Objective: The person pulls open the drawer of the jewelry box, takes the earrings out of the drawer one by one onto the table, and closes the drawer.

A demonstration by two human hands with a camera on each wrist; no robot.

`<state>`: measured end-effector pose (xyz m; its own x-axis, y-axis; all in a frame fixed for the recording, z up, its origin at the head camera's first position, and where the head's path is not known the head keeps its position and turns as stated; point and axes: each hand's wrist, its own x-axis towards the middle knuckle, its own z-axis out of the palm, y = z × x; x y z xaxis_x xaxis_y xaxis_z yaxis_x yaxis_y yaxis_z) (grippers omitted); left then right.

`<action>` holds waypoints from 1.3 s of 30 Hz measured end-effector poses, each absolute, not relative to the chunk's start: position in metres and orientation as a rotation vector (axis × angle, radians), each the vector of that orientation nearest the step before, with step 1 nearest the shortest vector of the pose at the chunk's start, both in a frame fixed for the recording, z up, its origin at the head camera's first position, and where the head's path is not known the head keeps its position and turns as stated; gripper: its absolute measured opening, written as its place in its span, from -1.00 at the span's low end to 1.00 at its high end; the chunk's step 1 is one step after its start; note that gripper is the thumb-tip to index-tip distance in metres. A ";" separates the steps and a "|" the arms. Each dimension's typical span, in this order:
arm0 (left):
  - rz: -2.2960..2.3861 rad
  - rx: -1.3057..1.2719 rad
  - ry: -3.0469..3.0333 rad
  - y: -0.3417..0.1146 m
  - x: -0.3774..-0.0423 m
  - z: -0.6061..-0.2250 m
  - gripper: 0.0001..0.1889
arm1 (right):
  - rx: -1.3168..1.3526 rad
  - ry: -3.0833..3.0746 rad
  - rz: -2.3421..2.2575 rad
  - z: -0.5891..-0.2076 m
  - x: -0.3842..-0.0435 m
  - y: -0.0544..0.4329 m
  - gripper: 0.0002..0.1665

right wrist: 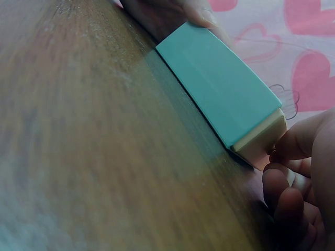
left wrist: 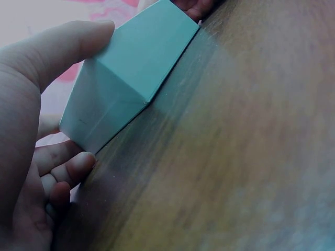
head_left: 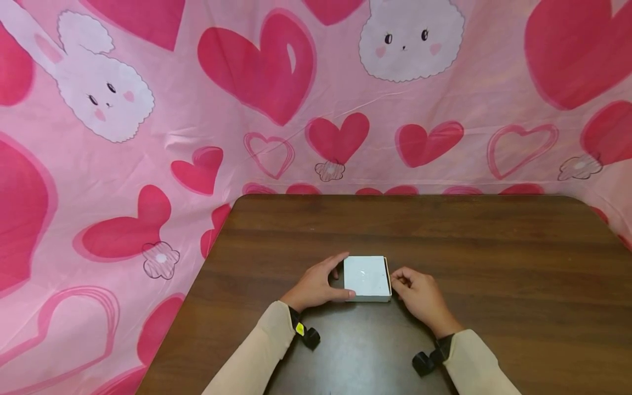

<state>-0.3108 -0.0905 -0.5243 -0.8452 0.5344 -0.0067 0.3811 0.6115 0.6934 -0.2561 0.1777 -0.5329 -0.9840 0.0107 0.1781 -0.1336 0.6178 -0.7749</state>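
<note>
A small pale teal box [head_left: 365, 277] lies flat on the table, with a cream-coloured end [right wrist: 261, 138] showing at its right side like an inner drawer. My left hand [head_left: 316, 282] grips the box's left part, thumb [left wrist: 84, 44] on the near side and fingers around the far side. At the cream end, the thumb and index finger of my right hand [head_left: 419, 293] come together in a pinch against the drawer. Whatever small part they hold there is hidden by the fingertips. The right hand's other fingers [right wrist: 288, 201] are curled.
The brown wooden table [head_left: 518, 263] extends around the box on all sides. Behind it and to the left hangs a pink cloth [head_left: 237, 104] with hearts and rabbit faces. Each wrist wears a black strap with a small camera [head_left: 423, 363].
</note>
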 end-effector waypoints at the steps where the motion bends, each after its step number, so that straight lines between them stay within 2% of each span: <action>1: 1.056 0.760 2.625 -0.090 -0.311 -0.525 0.00 | 0.099 -2.675 1.302 -0.533 -0.256 0.178 -0.93; 39: 1.057 0.785 2.629 -0.091 -0.307 -0.524 0.02 | 0.039 -2.698 1.321 -0.533 -0.253 0.177 -0.92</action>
<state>-0.3075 -0.0908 -0.5243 -0.8386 0.5446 0.0116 0.4011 0.6030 0.6895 -0.2526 0.1770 -0.5330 -0.9903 0.0366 0.1339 -0.0833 0.6148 -0.7842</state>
